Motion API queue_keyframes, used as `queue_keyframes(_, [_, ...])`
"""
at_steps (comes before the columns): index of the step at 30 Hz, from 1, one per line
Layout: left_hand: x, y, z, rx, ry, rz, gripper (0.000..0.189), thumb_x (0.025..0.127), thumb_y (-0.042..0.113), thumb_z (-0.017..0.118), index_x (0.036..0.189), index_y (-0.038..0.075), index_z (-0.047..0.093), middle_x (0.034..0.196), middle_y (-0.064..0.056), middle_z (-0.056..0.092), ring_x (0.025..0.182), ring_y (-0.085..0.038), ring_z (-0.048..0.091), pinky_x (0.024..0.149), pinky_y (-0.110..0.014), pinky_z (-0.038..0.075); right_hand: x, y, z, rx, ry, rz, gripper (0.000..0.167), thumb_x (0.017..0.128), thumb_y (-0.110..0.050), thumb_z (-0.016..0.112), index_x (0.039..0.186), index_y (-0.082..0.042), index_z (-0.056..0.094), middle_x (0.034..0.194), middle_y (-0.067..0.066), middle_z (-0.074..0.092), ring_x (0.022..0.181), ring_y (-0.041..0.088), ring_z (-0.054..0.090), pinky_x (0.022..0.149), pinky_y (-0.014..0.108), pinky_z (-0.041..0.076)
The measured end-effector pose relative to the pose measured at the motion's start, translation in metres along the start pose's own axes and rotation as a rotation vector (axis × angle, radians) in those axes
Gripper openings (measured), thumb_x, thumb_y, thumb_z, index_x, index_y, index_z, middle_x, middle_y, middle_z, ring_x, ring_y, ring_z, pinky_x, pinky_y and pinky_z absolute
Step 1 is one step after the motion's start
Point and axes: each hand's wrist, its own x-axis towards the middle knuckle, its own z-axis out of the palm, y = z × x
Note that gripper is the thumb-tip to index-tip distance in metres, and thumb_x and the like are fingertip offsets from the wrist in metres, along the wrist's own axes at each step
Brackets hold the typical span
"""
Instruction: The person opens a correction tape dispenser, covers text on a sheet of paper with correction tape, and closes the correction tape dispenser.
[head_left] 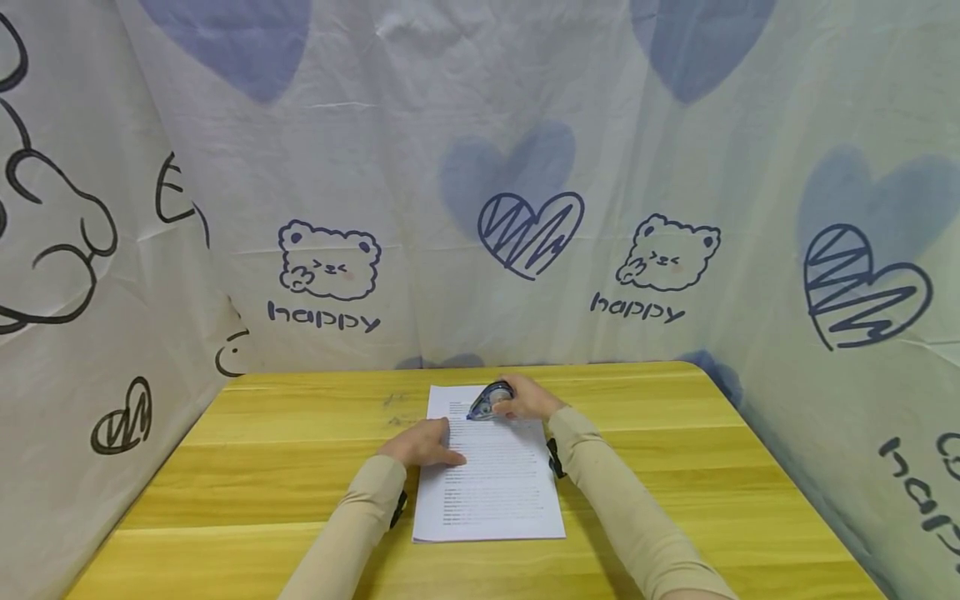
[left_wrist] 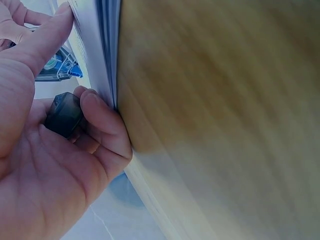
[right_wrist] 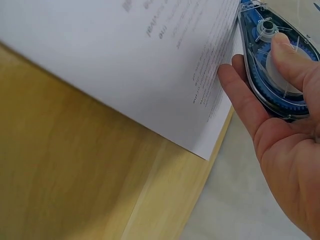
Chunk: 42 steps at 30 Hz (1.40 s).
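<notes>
A stack of printed paper lies on the table. My right hand pinches a clear blue correction tape dispenser, thumb on its side, over the upper part of the top sheet. Its blue tip points left, at the printed lines; whether it touches the paper I cannot tell. My left hand rests at the left edge of the stack, thumb over the sheet. In the left wrist view, its curled fingers hold a small dark cap-like piece against the palm, beside the paper edges.
The yellow wood-grain table extends on both sides of the stack. Behind it and at both sides hangs a pale curtain with hearts and bear drawings. The table's back edge lies just beyond the paper.
</notes>
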Motion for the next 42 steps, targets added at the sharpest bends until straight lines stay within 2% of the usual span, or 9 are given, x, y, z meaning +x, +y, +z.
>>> queue_keyframes(4, [0.0017,-0.0016,0.0004,0.001,0.002,0.004,0.072,0.083,0.038,0.078,0.134,-0.005,0.051,0.122,-0.020,0.062,0.093,-0.023,0.055,0.092,-0.043,0.049,-0.0001,0.0008,-0.0002,0.008,-0.001,-0.003,0.039,0.091,-0.016,0.070,0.126,-0.005,0.058,0.101,0.008,0.063,0.087,0.016,0.060,0.076,0.031,0.055])
queue_keyframes(9, [0.0018,-0.0023,-0.0002,0.001,0.001,0.009,0.075,0.083,0.038,0.078,0.137,-0.006,0.048,0.128,-0.022,0.060,0.099,-0.024,0.056,0.099,-0.045,0.048,-0.0009,0.0007,-0.0014,0.008,-0.008,-0.014,0.039,0.091,-0.016,0.070,0.126,-0.004,0.057,0.101,0.009,0.063,0.087,0.017,0.060,0.075,0.031,0.055])
queue_keyframes(15, [0.0015,-0.0022,-0.0010,0.001,0.002,0.012,0.074,0.083,0.038,0.077,0.136,-0.006,0.049,0.128,-0.022,0.060,0.101,-0.025,0.057,0.099,-0.046,0.048,-0.0021,-0.0001,-0.0026,0.029,-0.018,-0.013,0.040,0.092,-0.015,0.070,0.128,-0.003,0.056,0.102,0.010,0.063,0.086,0.017,0.061,0.075,0.032,0.056])
queue_keyframes(22, [0.0017,-0.0028,-0.0024,-0.004,0.002,0.007,0.079,0.084,0.039,0.077,0.140,-0.006,0.046,0.137,-0.024,0.054,0.121,-0.033,0.055,0.107,-0.049,0.042,-0.0027,-0.0010,-0.0030,0.056,-0.012,-0.021,0.039,0.092,-0.012,0.069,0.127,-0.002,0.056,0.103,0.011,0.063,0.088,0.018,0.062,0.077,0.034,0.057])
queue_keyframes(25, [0.0019,-0.0033,-0.0028,-0.006,0.002,0.010,0.079,0.084,0.039,0.077,0.140,-0.006,0.046,0.138,-0.025,0.054,0.123,-0.034,0.054,0.107,-0.050,0.042,-0.0033,-0.0016,-0.0032,0.049,-0.006,-0.017,0.041,0.092,-0.013,0.069,0.129,-0.002,0.055,0.104,0.011,0.063,0.089,0.018,0.062,0.077,0.033,0.057])
queue_keyframes(33, [0.0035,-0.0049,-0.0022,0.001,0.003,0.020,0.074,0.083,0.039,0.077,0.136,-0.005,0.050,0.129,-0.023,0.059,0.106,-0.027,0.058,0.101,-0.047,0.047,-0.0039,0.0000,-0.0036,0.046,-0.003,-0.018,0.042,0.091,-0.012,0.069,0.130,-0.001,0.055,0.105,0.011,0.063,0.089,0.018,0.062,0.078,0.034,0.057])
queue_keyframes(39, [0.0040,-0.0061,-0.0014,-0.002,0.010,0.027,0.072,0.083,0.039,0.077,0.134,-0.005,0.051,0.126,-0.022,0.060,0.104,-0.027,0.059,0.099,-0.046,0.048,-0.0037,0.0014,-0.0040,0.027,0.008,-0.027,0.039,0.091,-0.012,0.070,0.127,-0.001,0.056,0.103,0.011,0.064,0.088,0.019,0.063,0.076,0.033,0.056])
queue_keyframes(42, [0.0037,-0.0063,-0.0010,0.004,0.011,0.044,0.067,0.083,0.038,0.078,0.128,-0.005,0.054,0.116,-0.020,0.063,0.096,-0.025,0.059,0.092,-0.044,0.051,-0.0038,0.0018,-0.0032,0.018,0.008,-0.028,0.036,0.091,-0.011,0.070,0.124,-0.001,0.058,0.099,0.011,0.064,0.083,0.020,0.063,0.072,0.030,0.055])
